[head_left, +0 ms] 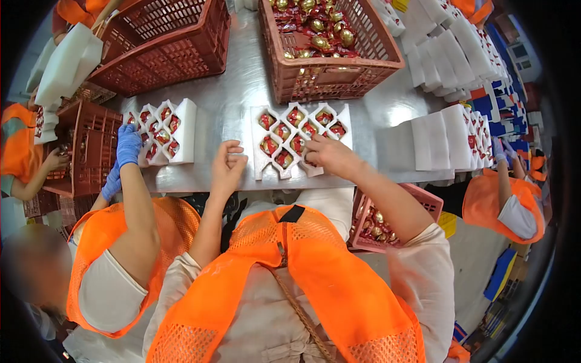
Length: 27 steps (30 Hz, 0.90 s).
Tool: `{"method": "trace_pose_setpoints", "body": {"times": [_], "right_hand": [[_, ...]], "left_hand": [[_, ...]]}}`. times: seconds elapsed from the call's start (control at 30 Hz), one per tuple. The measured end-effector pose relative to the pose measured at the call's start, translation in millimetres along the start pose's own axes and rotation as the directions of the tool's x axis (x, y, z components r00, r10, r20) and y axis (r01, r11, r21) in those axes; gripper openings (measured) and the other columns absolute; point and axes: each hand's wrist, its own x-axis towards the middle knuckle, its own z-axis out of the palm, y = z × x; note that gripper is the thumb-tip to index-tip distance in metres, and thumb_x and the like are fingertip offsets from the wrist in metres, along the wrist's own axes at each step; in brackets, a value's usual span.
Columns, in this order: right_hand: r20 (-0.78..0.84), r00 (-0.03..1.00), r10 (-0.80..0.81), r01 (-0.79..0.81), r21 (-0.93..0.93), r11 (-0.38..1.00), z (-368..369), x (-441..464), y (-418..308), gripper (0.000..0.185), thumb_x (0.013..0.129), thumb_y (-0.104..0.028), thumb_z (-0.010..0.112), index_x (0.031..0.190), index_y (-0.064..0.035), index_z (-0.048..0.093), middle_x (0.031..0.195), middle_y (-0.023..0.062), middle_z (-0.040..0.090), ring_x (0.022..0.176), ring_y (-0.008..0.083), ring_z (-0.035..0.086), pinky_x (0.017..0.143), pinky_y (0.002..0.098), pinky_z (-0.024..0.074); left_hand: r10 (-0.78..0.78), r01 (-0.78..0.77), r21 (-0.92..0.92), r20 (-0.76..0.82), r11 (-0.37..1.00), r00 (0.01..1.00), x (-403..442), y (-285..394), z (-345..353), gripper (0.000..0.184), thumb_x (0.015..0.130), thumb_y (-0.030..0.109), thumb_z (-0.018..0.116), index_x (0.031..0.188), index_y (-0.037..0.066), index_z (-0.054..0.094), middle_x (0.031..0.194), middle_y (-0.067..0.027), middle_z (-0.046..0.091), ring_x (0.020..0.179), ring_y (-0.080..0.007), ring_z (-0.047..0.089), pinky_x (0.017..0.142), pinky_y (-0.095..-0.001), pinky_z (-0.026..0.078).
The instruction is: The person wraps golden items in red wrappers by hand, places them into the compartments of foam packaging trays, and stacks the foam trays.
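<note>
In front of me on the metal table lies a white foam tray [259, 158] with diamond-shaped cells, several of them filled with red-and-gold wrapped balls [284, 158]. My right hand [330, 156] is over the tray's lower right part, its fingertips at a cell; whatever they hold, if anything, is hidden. Just left of the tray, my left hand [229, 166] hovers near the table edge with fingers curled and apart, holding nothing.
A red crate [339, 80] of wrapped balls stands behind the tray, another crate [169, 63] back left. Foam trays [430, 142] stand at right. A co-worker's blue-gloved hands [128, 145] touch a tray [184, 130] at left. A pink crate [423, 202] sits below the table edge.
</note>
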Motion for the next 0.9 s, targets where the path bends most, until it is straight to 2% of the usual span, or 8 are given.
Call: {"method": "trace_pose_setpoints", "body": {"times": [0.13,0.27,0.37,0.43,0.5,0.6,0.73,0.9], "right_hand": [[0.194,0.965,-0.175,0.205,-0.146,0.968,1,12,-6,0.005,0.07,-0.01,0.059,0.074,-0.0096,0.063,0.099,0.0021,0.052,0.099,0.0213,0.05,0.077,0.0335,0.0485],[0.204,0.973,-0.109,0.127,-0.077,0.989,-3,17,-5,0.015,0.066,-0.013,0.066,0.081,-0.0088,0.066,0.103,0.002,0.053,0.106,0.0221,0.048,0.077,0.0339,0.049],[-0.314,0.943,0.107,-0.108,0.014,0.994,-18,4,-14,0.028,0.063,-0.014,0.072,0.09,-0.006,0.068,0.102,0.0068,0.055,0.103,0.0261,0.052,0.077,0.0362,0.0493],[-0.151,0.769,0.622,-0.539,0.371,0.756,-6,-5,-18,0.036,0.062,-0.013,0.074,0.096,-0.0029,0.067,0.094,0.0132,0.058,0.093,0.0313,0.057,0.076,0.0385,0.0488],[-0.189,0.777,0.6,-0.492,0.412,0.767,17,-6,-22,0.024,0.065,-0.01,0.07,0.087,-0.0007,0.066,0.084,0.0174,0.057,0.081,0.0339,0.058,0.074,0.0401,0.0488],[-0.259,0.803,0.538,-0.541,0.064,0.839,40,0,-32,0.005,0.072,-0.006,0.057,0.069,-0.0017,0.059,0.081,0.0157,0.056,0.079,0.0313,0.059,0.069,0.039,0.0512],[-0.249,0.838,0.486,-0.529,-0.149,0.835,47,14,-49,0.008,0.072,-0.005,0.056,0.074,-0.0008,0.062,0.089,0.0137,0.059,0.083,0.0294,0.061,0.067,0.0368,0.0539],[-0.155,0.833,0.531,-0.553,-0.195,0.81,62,21,-34,0.009,0.071,-0.006,0.058,0.075,-0.0013,0.065,0.084,0.0139,0.06,0.08,0.0283,0.063,0.068,0.0362,0.0537]], "left_hand": [[-0.061,0.061,-0.006,0.011,0.998,0.998,-11,-17,-6,0.038,0.079,0.002,0.064,0.115,0.002,0.05,0.099,-0.0073,0.058,0.075,-0.0087,0.056,0.067,-0.0217,0.046],[-0.017,0.02,-0.065,0.04,0.998,0.999,-16,-23,1,0.037,0.08,0.003,0.063,0.115,0.001,0.051,0.097,-0.0079,0.059,0.073,-0.0099,0.057,0.065,-0.0232,0.048],[-0.046,0.046,-0.032,0.007,0.998,0.999,-15,-26,-2,0.036,0.081,0.006,0.063,0.115,0.001,0.051,0.098,-0.0081,0.059,0.075,-0.0104,0.057,0.066,-0.0239,0.048],[-0.102,0.102,-0.077,0.001,0.992,0.995,-10,-38,-3,0.036,0.082,0.009,0.063,0.115,0.001,0.051,0.098,-0.0081,0.058,0.075,-0.0105,0.056,0.066,-0.0243,0.047],[-0.142,0.141,-0.12,0.003,0.983,0.99,-2,-38,0,0.036,0.084,0.012,0.063,0.115,0.001,0.051,0.098,-0.008,0.058,0.076,-0.0107,0.056,0.066,-0.0246,0.047],[-0.251,0.246,-0.154,-0.012,0.957,0.968,6,-31,10,0.035,0.086,0.019,0.063,0.114,0.001,0.052,0.097,-0.0077,0.058,0.078,-0.0106,0.055,0.067,-0.0246,0.046],[-0.304,0.312,-0.144,0.072,0.939,0.95,22,-45,30,0.039,0.089,0.025,0.061,0.119,0.004,0.049,0.097,-0.0045,0.056,0.087,-0.0108,0.052,0.072,-0.0258,0.046],[-0.286,0.29,-0.105,0.049,0.951,0.957,31,-51,42,0.047,0.088,0.028,0.063,0.122,0.003,0.044,0.099,-0.0073,0.056,0.089,-0.0131,0.053,0.076,-0.026,0.045]]}}
